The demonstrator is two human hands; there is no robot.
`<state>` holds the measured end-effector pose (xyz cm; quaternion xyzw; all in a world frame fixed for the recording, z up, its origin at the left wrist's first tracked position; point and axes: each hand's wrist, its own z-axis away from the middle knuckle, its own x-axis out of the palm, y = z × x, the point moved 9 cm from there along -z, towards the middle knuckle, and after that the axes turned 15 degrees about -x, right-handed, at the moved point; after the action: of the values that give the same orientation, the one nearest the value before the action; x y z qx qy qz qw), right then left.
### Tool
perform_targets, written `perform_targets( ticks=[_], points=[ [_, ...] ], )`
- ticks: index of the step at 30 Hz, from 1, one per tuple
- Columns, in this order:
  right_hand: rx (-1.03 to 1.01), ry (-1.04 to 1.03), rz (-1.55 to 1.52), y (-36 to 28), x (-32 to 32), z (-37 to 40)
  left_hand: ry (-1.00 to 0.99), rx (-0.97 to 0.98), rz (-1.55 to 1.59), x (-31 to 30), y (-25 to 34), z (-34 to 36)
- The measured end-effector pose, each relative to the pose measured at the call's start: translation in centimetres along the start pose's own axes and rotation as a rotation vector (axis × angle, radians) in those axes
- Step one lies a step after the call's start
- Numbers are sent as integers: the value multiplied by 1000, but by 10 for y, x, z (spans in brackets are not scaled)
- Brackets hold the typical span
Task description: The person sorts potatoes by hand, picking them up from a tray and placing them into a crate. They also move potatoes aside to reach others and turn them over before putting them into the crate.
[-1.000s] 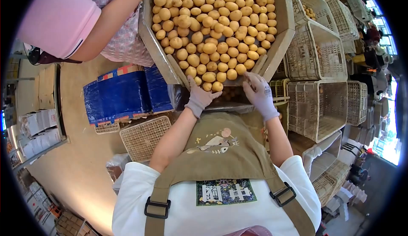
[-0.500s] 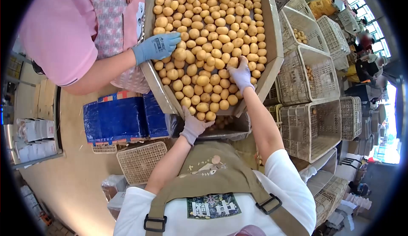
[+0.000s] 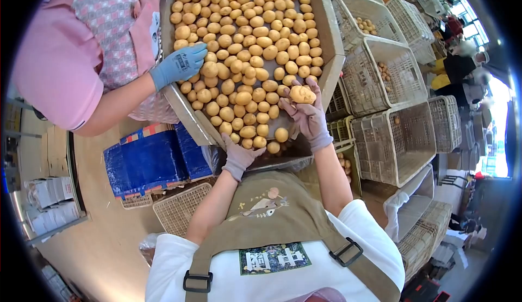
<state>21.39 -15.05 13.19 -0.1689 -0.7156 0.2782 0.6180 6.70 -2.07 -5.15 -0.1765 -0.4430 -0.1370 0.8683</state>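
Note:
Many potatoes (image 3: pixel 239 46) cover the sorting tray (image 3: pixel 333 35). My right hand (image 3: pixel 311 118), in a pale glove, holds one larger potato (image 3: pixel 302 94) in its fingers above the tray's right side. At the tray's narrow near end, my left hand (image 3: pixel 239 158), also gloved, rests with its thumb and fingers apart beside the lowest potatoes. Its palm side is hidden, and nothing shows in its grip. Below the near edge is a dark opening, with a few potatoes at its lip.
A co-worker's blue-gloved hand (image 3: pixel 179 65) touches potatoes at the tray's left side. Plastic crates (image 3: pixel 394 144) stand in rows at the right, some holding potatoes. A blue-covered box (image 3: pixel 144 163) and another crate (image 3: pixel 176 209) are at the lower left.
My right hand has lifted a larger potato off the layer and turned its palm up. My left hand stays at the near end. The whole view has shifted slightly.

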Motion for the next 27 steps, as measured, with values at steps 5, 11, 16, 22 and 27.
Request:
perform_targets(
  ticks=[5, 11, 16, 22, 27],
  points=[
    [-54, 15, 96, -13, -23, -2, -11, 190, -458, -16, 14, -14],
    [-1195, -27, 856, -225, 156, 46, 45, 25, -38, -6, 2, -1],
    [-1474, 187, 1429, -342, 185, -12, 42, 15, -61, -8, 4, -6],
    [-995, -34, 1546, -254, 122, -69, -126, 12, -96, 2, 3, -2],
    [-398, -774, 1872, -31, 30, -5, 37, -10, -34, -15, 1, -5]
  ],
)
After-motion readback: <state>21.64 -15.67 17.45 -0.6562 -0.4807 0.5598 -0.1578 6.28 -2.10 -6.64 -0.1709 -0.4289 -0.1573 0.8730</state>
